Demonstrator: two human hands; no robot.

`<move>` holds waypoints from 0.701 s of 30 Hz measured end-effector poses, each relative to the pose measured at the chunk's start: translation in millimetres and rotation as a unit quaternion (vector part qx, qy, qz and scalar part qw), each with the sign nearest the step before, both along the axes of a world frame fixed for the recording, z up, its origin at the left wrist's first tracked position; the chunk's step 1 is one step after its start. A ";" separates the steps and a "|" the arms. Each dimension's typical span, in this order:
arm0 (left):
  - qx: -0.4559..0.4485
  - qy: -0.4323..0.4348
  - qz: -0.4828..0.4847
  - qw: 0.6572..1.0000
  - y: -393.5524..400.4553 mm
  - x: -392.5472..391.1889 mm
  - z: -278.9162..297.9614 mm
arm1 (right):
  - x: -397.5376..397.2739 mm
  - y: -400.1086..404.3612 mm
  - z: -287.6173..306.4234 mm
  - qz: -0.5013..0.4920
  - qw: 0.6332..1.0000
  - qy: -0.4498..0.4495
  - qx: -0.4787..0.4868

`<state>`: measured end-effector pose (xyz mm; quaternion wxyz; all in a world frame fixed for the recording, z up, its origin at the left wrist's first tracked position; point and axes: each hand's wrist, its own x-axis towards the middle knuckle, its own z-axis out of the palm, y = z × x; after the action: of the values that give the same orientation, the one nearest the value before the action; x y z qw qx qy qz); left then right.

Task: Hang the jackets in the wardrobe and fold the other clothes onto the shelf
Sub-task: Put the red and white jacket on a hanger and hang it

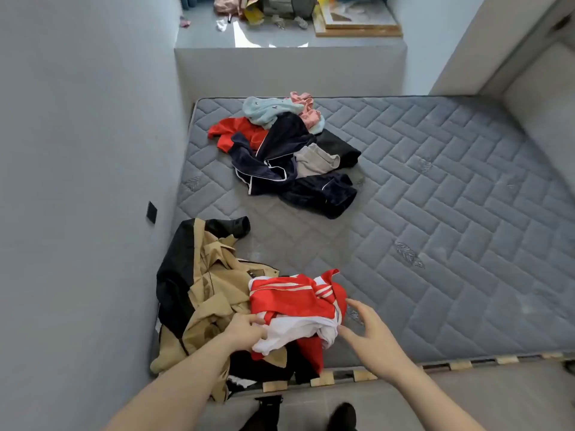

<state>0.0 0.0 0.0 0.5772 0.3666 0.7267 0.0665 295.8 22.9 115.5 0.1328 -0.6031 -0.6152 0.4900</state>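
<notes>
The red and white jacket [295,301] lies bunched crosswise at the bed's [451,181] near edge, between the hands: left hand [245,329] grips its white lining, right hand [370,334] spread, released, just beside.

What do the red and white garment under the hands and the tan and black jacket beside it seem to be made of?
Red and white garment: likely smooth synthetic sportswear knit, slight sheen, soft drape. Tan and black jacket: seemingly a crisper woven shell, matte, holding sharp creases. Neither is certain from looks alone.
</notes>
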 end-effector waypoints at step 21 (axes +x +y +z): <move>0.286 -0.104 -0.010 0.953 54.7 56.6 120.8 | 28.3 -50.1 -2.6 -0.171 0.982 -0.034 -0.069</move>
<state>56.6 54.7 120.8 0.5215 0.5148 0.6093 0.3030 324.1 -27.2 112.9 0.1516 -0.7234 -0.4723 0.4803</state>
